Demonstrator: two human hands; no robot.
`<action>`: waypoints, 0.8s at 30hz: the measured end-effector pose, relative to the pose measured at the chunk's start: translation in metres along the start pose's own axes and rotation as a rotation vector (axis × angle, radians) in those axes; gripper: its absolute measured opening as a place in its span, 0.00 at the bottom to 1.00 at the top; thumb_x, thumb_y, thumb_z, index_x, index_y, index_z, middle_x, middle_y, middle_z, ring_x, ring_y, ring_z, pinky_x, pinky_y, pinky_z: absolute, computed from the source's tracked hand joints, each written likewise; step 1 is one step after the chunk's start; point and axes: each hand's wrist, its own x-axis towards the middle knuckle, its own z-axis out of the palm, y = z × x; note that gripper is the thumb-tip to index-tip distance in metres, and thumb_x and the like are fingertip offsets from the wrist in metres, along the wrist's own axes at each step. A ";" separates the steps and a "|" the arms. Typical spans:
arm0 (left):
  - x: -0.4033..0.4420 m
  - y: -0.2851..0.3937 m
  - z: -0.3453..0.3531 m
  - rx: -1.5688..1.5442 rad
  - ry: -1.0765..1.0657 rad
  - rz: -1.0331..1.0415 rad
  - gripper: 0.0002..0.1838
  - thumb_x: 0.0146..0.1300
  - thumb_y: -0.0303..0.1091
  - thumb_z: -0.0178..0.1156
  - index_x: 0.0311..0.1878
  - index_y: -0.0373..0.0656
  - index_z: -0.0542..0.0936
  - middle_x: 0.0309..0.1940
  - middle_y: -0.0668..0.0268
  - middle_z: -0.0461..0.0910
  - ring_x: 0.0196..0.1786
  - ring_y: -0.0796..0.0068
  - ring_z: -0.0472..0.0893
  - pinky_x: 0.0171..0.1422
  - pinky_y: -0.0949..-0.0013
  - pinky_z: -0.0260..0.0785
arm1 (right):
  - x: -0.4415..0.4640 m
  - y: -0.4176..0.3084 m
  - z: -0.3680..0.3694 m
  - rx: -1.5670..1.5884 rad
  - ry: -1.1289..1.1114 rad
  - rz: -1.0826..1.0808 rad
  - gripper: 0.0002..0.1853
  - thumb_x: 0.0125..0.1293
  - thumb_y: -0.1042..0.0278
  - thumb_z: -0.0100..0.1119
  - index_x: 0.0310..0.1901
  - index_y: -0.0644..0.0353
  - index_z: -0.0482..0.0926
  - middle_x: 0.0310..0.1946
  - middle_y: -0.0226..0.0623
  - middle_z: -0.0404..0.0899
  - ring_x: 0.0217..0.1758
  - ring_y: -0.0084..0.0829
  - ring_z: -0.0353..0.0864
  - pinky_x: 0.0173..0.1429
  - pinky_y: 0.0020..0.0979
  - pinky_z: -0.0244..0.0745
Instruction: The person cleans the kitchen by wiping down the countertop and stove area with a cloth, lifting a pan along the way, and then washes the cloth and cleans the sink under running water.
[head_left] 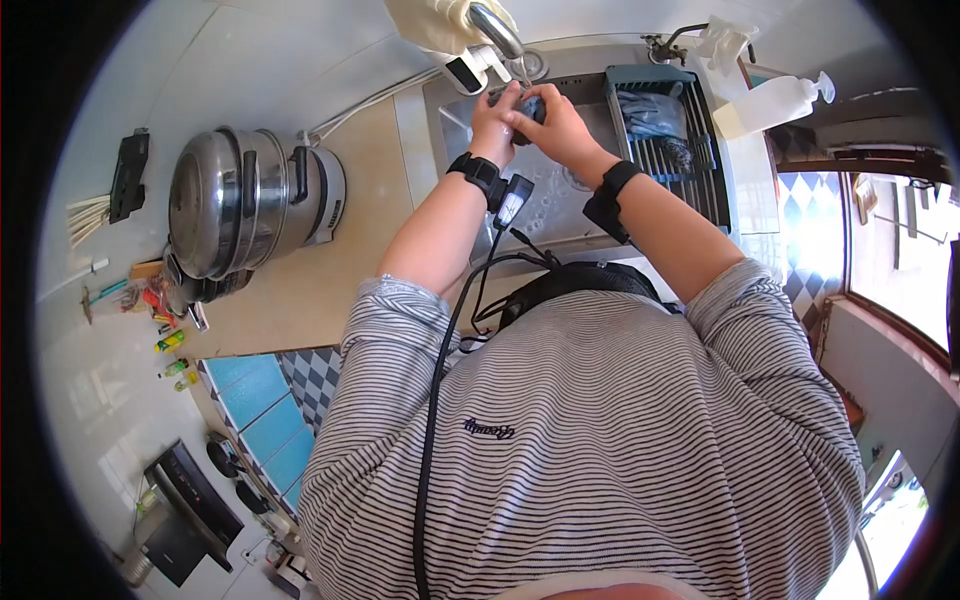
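Note:
Both my hands meet over the metal sink (590,215), just under the faucet (497,30), where a thin stream of water seems to fall. Between them is a dark grey, bunched thing (533,107); its kind is hard to tell, and fingers cover much of it. My left hand (491,128) is closed against its left side. From the right, my right hand (562,128) curls its fingers around it, and the two thumbs nearly touch. Water drops and suds dot the sink bottom.
A dark drain rack (718,165) spans the sink's right side, holding a greyish plastic-looking bundle (652,112). A white pump bottle (768,106) lies tilted beyond it. On the left counter stands a large steel steamer pot (225,200). A black cable (436,400) runs down my front.

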 end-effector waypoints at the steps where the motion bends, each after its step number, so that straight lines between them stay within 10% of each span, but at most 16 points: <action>1: 0.004 -0.003 -0.001 0.042 -0.005 0.085 0.22 0.56 0.42 0.63 0.48 0.39 0.70 0.38 0.61 0.76 0.38 0.70 0.77 0.42 0.65 0.70 | 0.000 -0.006 -0.003 0.004 -0.001 0.000 0.32 0.52 0.45 0.63 0.49 0.62 0.68 0.39 0.52 0.76 0.47 0.46 0.75 0.51 0.38 0.70; 8: 0.004 0.001 0.000 0.473 0.056 0.432 0.12 0.57 0.39 0.59 0.33 0.38 0.78 0.29 0.65 0.79 0.32 0.77 0.76 0.38 0.72 0.68 | 0.019 0.013 0.012 0.073 0.103 0.098 0.24 0.62 0.48 0.46 0.39 0.67 0.73 0.35 0.60 0.77 0.43 0.51 0.78 0.48 0.40 0.71; 15: 0.005 0.003 0.006 0.892 -0.066 0.758 0.19 0.49 0.46 0.61 0.32 0.36 0.78 0.32 0.56 0.80 0.34 0.63 0.79 0.39 0.67 0.70 | 0.014 0.008 -0.014 0.663 -0.230 0.840 0.18 0.62 0.49 0.47 0.30 0.57 0.74 0.21 0.36 0.74 0.24 0.30 0.73 0.22 0.30 0.62; 20: 0.023 -0.015 -0.006 0.621 0.048 0.632 0.12 0.58 0.39 0.59 0.37 0.40 0.78 0.28 0.67 0.78 0.32 0.78 0.76 0.37 0.72 0.68 | 0.013 0.023 -0.012 0.956 -0.170 0.763 0.24 0.60 0.42 0.51 0.40 0.57 0.74 0.30 0.35 0.75 0.24 0.30 0.74 0.19 0.32 0.67; 24: 0.019 -0.014 -0.014 0.305 -0.008 0.394 0.10 0.58 0.36 0.58 0.38 0.40 0.76 0.31 0.68 0.76 0.32 0.75 0.75 0.34 0.74 0.66 | 0.003 -0.002 -0.031 0.767 -0.236 0.774 0.22 0.59 0.51 0.58 0.49 0.58 0.72 0.39 0.34 0.74 0.32 0.30 0.76 0.35 0.36 0.78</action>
